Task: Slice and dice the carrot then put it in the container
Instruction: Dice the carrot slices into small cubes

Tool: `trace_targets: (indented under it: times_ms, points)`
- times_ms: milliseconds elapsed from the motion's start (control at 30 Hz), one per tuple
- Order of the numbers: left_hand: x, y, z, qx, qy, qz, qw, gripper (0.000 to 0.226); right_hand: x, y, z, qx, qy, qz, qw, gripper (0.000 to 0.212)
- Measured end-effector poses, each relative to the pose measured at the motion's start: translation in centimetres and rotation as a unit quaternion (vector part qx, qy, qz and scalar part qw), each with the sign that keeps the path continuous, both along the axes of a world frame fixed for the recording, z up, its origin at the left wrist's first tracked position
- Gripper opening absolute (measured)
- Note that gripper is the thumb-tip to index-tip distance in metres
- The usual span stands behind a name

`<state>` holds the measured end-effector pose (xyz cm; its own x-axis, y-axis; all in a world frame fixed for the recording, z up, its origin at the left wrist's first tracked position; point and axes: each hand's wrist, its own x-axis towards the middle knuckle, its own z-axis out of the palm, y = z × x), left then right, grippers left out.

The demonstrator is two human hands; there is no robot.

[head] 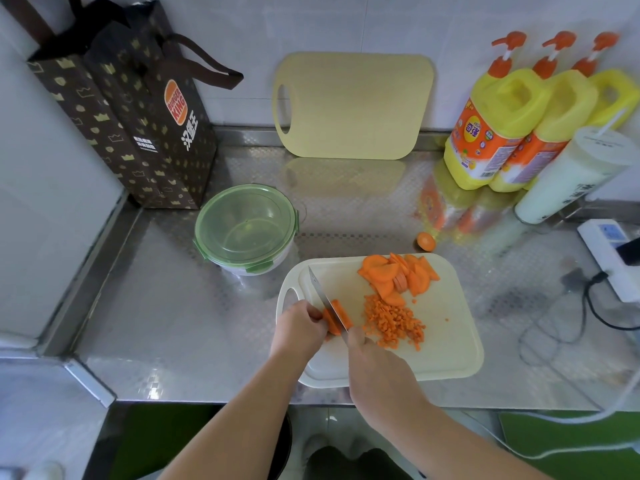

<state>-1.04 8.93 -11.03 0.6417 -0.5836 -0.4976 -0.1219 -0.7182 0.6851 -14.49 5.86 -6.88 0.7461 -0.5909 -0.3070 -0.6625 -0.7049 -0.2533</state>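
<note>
A pale cutting board (443, 344) is laid on the steel counter (173, 323). Near its left edge a small stack of carrot slices (335, 318) is pinned by the curled fingers of the left hand (301, 325). A knife (327, 301) is gripped by the right hand (375, 367), which is closed round the handle; the blade is set against the stack, tip pointed away toward the board's far left corner. Just right of the blade a heap of diced carrot (393, 322) is seen. Half-moon slices (398, 275) are piled at the board's far edge. A carrot end (426, 241) lies on the counter just beyond the board. The container (246, 228), green lid on, is placed beyond the board's left corner. 3 yellow pump bottles (502, 126) are lined up at far right.
</note>
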Motion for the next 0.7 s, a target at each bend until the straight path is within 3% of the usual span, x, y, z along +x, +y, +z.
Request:
trace_targets:
  times_ms: [467,600,700]
  points:
    - [0.1,0.0,0.0,-0.001,0.0,-0.005,1.0,0.005,0.3,-0.2,0.5,-0.001,0.02,0.009,1.0,0.034]
    - [0.2,-0.1,0.2,0.0,0.021,-0.011,1.0,0.023,0.8,0.1,-0.4,-0.015,0.048,0.01,0.999,0.041]
    - [0.2,-0.1,0.0,0.002,0.026,-0.005,1.0,0.011,0.7,0.3,-1.0,-0.003,0.043,0.003,0.999,0.045]
